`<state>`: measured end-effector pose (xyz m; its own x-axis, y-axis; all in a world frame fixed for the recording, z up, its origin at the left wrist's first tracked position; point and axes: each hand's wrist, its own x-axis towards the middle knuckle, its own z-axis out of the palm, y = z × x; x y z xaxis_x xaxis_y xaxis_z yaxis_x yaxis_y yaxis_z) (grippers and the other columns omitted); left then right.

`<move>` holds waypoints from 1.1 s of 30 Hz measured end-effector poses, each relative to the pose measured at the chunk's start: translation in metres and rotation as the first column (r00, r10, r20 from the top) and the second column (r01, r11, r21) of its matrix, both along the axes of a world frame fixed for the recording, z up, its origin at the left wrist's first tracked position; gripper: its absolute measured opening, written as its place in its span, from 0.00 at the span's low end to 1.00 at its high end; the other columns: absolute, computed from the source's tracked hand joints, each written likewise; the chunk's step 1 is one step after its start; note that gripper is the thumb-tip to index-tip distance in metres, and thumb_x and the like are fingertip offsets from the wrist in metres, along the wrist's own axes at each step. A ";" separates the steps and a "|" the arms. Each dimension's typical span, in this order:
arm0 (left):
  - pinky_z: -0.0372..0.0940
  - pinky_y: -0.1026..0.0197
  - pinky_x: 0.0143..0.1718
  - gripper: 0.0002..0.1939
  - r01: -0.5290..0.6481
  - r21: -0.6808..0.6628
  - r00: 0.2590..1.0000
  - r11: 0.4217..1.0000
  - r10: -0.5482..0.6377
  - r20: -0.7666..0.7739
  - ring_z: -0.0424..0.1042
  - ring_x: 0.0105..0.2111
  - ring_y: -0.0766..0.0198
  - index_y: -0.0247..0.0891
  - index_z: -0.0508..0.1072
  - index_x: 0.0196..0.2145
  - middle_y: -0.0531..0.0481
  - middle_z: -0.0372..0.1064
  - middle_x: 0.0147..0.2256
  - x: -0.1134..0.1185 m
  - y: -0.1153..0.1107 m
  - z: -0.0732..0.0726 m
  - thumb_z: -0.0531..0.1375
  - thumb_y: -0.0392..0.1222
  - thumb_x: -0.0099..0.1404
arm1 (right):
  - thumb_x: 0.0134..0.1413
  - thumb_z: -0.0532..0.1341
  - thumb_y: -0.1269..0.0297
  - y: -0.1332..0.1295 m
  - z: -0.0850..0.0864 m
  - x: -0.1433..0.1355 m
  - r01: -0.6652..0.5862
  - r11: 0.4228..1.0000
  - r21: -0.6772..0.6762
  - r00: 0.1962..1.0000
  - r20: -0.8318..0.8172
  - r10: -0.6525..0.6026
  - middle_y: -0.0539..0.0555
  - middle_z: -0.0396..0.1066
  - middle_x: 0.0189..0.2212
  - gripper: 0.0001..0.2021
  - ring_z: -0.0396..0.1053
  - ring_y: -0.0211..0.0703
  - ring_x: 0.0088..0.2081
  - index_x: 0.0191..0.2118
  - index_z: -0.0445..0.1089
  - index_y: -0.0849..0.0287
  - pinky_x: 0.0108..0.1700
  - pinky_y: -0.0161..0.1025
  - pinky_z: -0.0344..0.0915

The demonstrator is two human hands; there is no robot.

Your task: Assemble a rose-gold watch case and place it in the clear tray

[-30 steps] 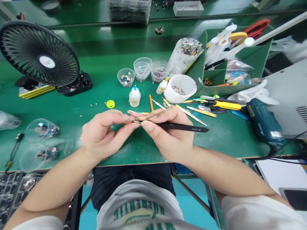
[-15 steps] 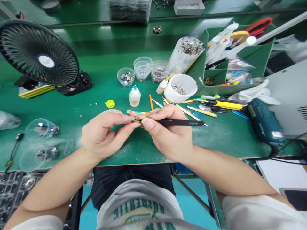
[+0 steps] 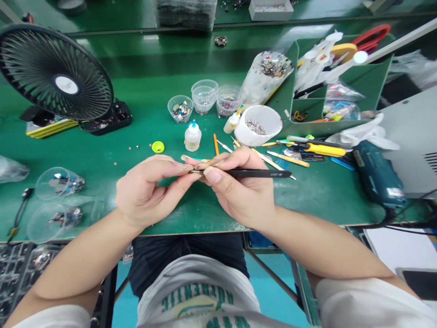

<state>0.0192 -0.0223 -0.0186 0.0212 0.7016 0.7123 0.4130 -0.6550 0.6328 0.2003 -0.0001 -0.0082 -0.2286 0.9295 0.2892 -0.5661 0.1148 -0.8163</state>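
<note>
Since a second ago the tail of the tweezers (image 3: 256, 173) has swung from slanting toward the near side to lying almost level, while the tip keeps to the same spot between the hands; I take this for a change of angle rather than of place, so the fine work at the tip most likely goes on with the same piece (image 3: 192, 171); that piece sits at the left fingertips, mostly hidden; the left hand (image 3: 150, 191) presses thumb and forefinger together on it; the right hand (image 3: 244, 191) pinches the tweezers between thumb and fingers, near the tip; whether the tweezer points clasp the piece I cannot tell.

Both hands are over the near part of the bench (image 3: 307, 200); just beyond them lies an orange stick (image 3: 215, 144); left of it stand a bottle (image 3: 193, 141) and, farther left, a lime cap (image 3: 158, 146); a white tub (image 3: 271, 118) is beyond, to the right; a fan (image 3: 56, 73) stands far left, a rack (image 3: 373, 91) far right.
</note>
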 end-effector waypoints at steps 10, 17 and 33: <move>0.82 0.59 0.45 0.23 0.059 -0.031 0.996 0.998 -0.057 0.065 0.85 0.40 0.63 0.47 0.78 0.50 0.55 0.85 0.40 -0.002 0.000 -0.002 0.74 0.28 0.62 | 0.62 0.75 0.70 -0.001 0.003 0.000 0.044 0.997 0.060 0.999 0.002 -0.045 0.44 0.84 0.36 0.09 0.86 0.43 0.43 0.39 0.78 0.49 0.60 0.55 0.83; 0.83 0.59 0.46 0.24 0.058 -0.009 0.996 0.998 -0.057 0.069 0.85 0.40 0.62 0.47 0.79 0.50 0.54 0.84 0.39 -0.002 0.001 -0.004 0.74 0.27 0.60 | 0.62 0.75 0.70 -0.002 0.003 0.000 0.042 0.997 0.057 0.999 -0.008 -0.042 0.44 0.84 0.36 0.09 0.86 0.43 0.44 0.40 0.78 0.49 0.60 0.55 0.83; 0.84 0.58 0.43 0.19 0.014 0.000 1.000 1.000 -0.014 0.027 0.85 0.38 0.62 0.48 0.77 0.49 0.55 0.84 0.39 -0.002 0.002 -0.006 0.74 0.33 0.65 | 0.64 0.73 0.74 -0.003 0.002 0.001 0.035 0.996 0.084 0.999 -0.018 -0.034 0.45 0.85 0.40 0.10 0.86 0.44 0.47 0.42 0.79 0.50 0.61 0.55 0.83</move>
